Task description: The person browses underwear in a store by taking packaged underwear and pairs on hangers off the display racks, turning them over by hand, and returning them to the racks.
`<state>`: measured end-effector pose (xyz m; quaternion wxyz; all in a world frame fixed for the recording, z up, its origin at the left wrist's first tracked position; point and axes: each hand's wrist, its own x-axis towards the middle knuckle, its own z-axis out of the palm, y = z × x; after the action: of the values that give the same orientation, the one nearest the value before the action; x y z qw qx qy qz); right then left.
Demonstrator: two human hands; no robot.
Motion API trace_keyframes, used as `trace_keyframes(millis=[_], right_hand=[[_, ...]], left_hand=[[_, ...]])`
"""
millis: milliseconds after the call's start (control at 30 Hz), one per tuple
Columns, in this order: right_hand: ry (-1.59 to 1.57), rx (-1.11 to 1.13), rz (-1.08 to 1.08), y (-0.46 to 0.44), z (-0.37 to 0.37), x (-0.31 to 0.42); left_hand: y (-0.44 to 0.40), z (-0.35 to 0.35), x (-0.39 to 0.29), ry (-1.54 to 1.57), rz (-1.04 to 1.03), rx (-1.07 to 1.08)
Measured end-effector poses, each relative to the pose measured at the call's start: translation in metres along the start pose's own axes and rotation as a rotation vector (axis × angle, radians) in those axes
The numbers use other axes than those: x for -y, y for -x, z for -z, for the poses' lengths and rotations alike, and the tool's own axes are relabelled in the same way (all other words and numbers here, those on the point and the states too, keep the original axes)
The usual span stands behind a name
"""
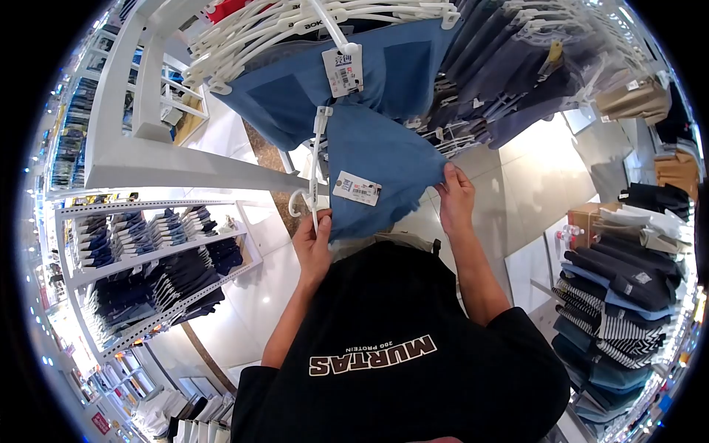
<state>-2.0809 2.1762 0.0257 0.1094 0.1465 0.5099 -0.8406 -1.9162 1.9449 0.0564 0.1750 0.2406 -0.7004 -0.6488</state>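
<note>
Black tee (413, 402) right under the camera, and just past it I've got a blue garment (391, 155) turned sideways — left fingers (323, 227) closed on the near end of its white hanger (317, 159), right fingers (450, 176) pinching the fabric's edge, hung clothes (273, 96) just beyond.

L hand (314, 242) + R hand (457, 198), mid-frame on my remote feed: qty 2. Held blue garment (369, 148) + front hung blue garment (405, 68), upper ctr.: qty 2. Lower tag (357, 188) + upper tag (342, 71), same area: qty 2. Held white hanger (315, 170), ctr.: qty 1. Clear bottle (569, 233), mid-right: qty 1. Hung white hangers (284, 26), top: several, overlapping; I can't get exact no.
</note>
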Motion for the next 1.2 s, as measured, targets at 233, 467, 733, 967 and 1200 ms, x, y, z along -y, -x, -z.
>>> trace_keyframes(millis=[233,467,733,967,1200], right_hand=[[-0.54,0.351,-0.175,0.005,-0.001,0.019],[0.015,0.544,-0.309,0.015,-0.023,-0.012],[-0.148,0.531,-0.268,0.003,-0.04,-0.004],[-0.198,0.438,-0.335,0.005,-0.044,0.001],[-0.233,0.508,-0.348,0.003,-0.037,-0.004]], left_hand=[[0.013,0.014,-0.006,-0.02,-0.026,0.031],[0.019,0.017,-0.002,-0.031,0.043,0.137],[0.015,0.01,0.007,0.107,0.167,0.043],[0.01,0.008,0.006,0.107,0.171,0.061],[0.002,0.004,0.006,0.1,0.127,0.069]])
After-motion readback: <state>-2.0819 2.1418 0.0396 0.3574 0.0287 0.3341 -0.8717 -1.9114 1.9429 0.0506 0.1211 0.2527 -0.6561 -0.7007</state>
